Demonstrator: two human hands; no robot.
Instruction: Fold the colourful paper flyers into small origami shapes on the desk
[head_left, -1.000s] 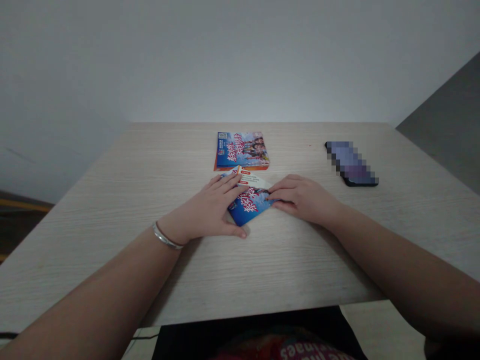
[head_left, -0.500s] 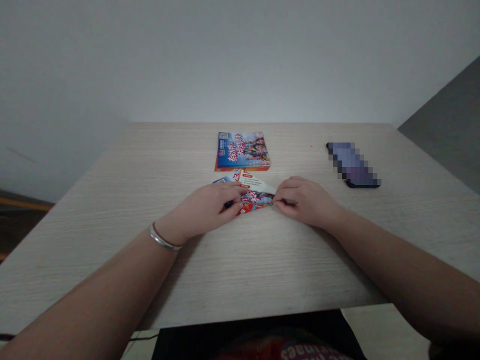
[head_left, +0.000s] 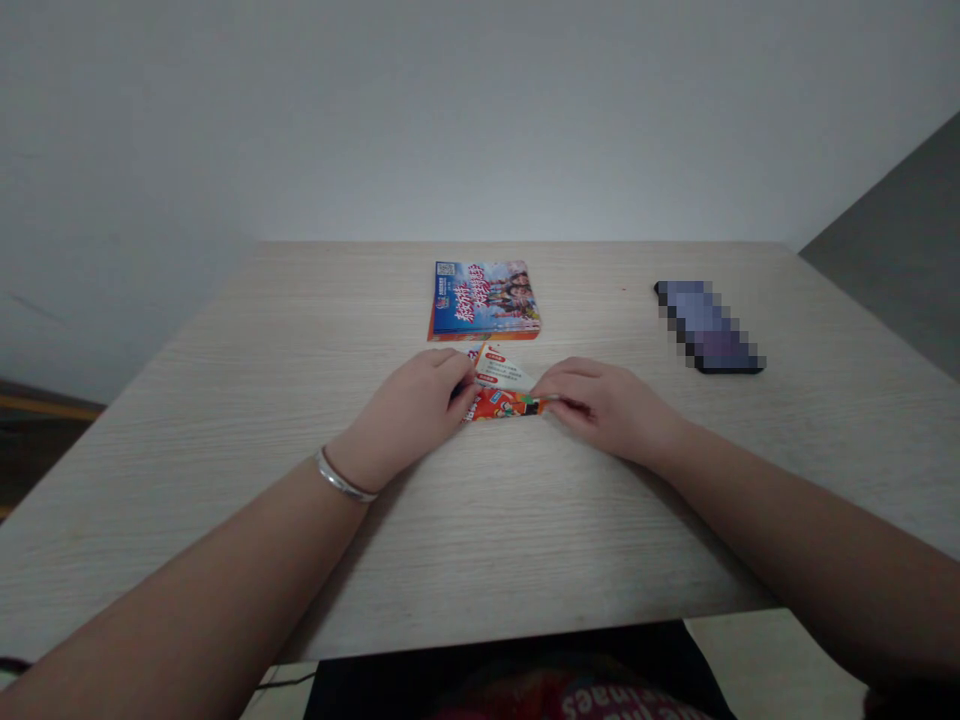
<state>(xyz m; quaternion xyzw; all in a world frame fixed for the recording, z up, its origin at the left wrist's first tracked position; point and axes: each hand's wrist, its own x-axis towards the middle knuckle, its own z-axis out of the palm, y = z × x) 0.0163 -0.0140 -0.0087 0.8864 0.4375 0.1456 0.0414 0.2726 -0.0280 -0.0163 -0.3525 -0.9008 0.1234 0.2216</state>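
1. I see the folded leaflet (head_left: 506,402) on the table (head_left: 487,540), directly between left hand (head_left: 416,405) and right hand (head_left: 611,405), its long axis running side to side.
2. My left grip is pinched on its left end.
3. My right grip is pinched at its narrow right tip.
4. Neither hand is nearer; the leaflet stack (head_left: 487,297) lies just beyond.

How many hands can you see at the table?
2: the left hand is at the left side of the folded leaflet, and the right hand is at its right end. No others show.
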